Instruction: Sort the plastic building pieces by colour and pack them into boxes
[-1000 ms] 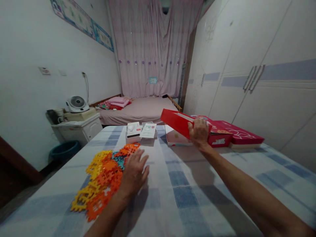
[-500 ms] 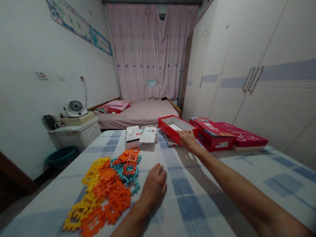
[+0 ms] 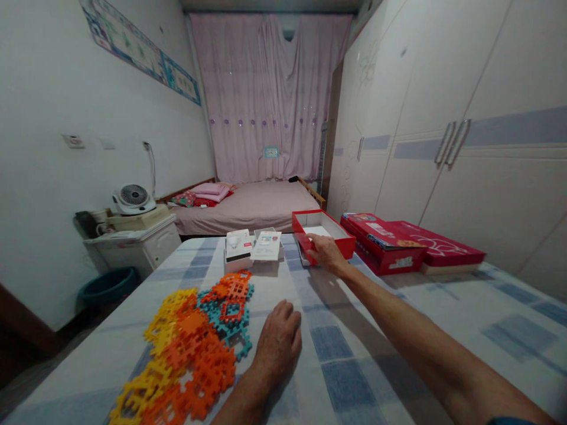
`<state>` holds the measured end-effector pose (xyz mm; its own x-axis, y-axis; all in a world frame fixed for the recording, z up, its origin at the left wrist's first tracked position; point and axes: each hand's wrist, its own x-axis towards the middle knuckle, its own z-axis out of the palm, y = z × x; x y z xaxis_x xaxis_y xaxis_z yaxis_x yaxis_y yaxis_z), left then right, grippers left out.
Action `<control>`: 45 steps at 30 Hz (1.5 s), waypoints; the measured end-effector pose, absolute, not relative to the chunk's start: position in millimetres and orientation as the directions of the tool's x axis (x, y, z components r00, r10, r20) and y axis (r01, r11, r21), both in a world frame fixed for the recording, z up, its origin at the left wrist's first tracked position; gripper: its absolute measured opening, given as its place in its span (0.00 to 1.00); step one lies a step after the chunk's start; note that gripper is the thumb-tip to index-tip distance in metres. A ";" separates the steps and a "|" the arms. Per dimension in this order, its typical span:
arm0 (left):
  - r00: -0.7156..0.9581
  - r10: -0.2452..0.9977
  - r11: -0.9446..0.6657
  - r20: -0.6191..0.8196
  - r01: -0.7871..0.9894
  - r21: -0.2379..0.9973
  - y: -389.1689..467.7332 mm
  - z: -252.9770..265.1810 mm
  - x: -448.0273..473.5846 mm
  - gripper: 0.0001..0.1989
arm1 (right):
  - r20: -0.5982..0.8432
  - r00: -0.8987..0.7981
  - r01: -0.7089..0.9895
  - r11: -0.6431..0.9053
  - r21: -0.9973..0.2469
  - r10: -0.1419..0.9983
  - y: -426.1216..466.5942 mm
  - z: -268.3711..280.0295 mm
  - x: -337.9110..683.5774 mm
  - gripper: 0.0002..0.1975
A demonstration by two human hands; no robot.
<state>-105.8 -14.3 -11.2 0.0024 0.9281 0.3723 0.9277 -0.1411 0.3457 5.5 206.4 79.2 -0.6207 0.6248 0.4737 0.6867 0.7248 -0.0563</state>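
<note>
Red-walled, open-topped box (image 3: 349, 248) with a pale lining in the head view, right of centre toward the far edge of the table, above a pale object (image 3: 303, 255) mostly hidden beneath. Right hand (image 3: 326, 255) at the near side of this box, fingers bent over the rim and pinching the wall. Left hand (image 3: 280, 337) low on the blue-and-white checked cloth (image 3: 336, 348), back upward, fingers drawn together and loosely curled; palm hidden, any grip there impossible to tell. Just left of this hand, a spread heap of notched plastic pieces (image 3: 195, 345) in yellow, orange and teal. Beyond the heap, a small white box (image 3: 238, 262) and, beside it, a printed white panel (image 3: 267, 247), tilted. Right of the open-topped box, a red printed carton (image 3: 383, 254) and a flat crimson box (image 3: 447, 243). Farther back, a bed (image 3: 261, 203) before a pink curtain (image 3: 248, 88).
</note>
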 end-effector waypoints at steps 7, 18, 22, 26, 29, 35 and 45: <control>-0.014 0.938 -0.122 0.346 0.923 0.365 -15.5 -4.8 -103.7 0.15 | 0.614 0.199 0.716 0.315 -0.623 0.764 221.3 58.4 28.8 0.28; -0.034 0.946 -0.105 0.324 0.909 0.402 -16.4 0.3 -102.7 0.13 | 0.212 0.398 0.374 0.053 -0.926 0.892 255.2 32.7 34.4 0.32; -0.041 0.950 -0.093 0.310 0.909 0.406 -16.5 1.3 -102.4 0.13 | 0.208 0.341 0.344 0.084 -0.935 0.917 263.7 30.8 30.2 0.31; -0.039 0.958 -0.084 0.285 0.910 0.406 -16.7 4.3 -101.2 0.13 | 0.220 0.306 0.336 0.111 -0.935 0.926 270.1 34.8 24.3 0.31; -0.034 0.962 -0.080 0.272 0.914 0.398 -16.4 4.7 -101.0 0.13 | 0.223 0.262 0.348 0.124 -0.929 0.939 272.4 37.0 19.1 0.30; -0.039 0.959 -0.079 0.282 0.916 0.393 -15.2 2.9 -101.7 0.15 | 0.217 0.197 0.385 0.128 -0.914 0.956 269.1 38.4 -0.6 0.29; -0.006 0.953 -0.102 0.304 0.936 0.337 -14.0 -0.1 -105.9 0.17 | 0.416 0.003 0.589 0.334 -0.736 0.909 236.9 53.4 24.0 0.30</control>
<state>-105.9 -14.0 -0.1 -0.0060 0.9527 0.3037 0.9360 -0.1016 0.3371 24.0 236.9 53.4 0.0034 0.9095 0.4158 0.5889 0.3342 -0.7359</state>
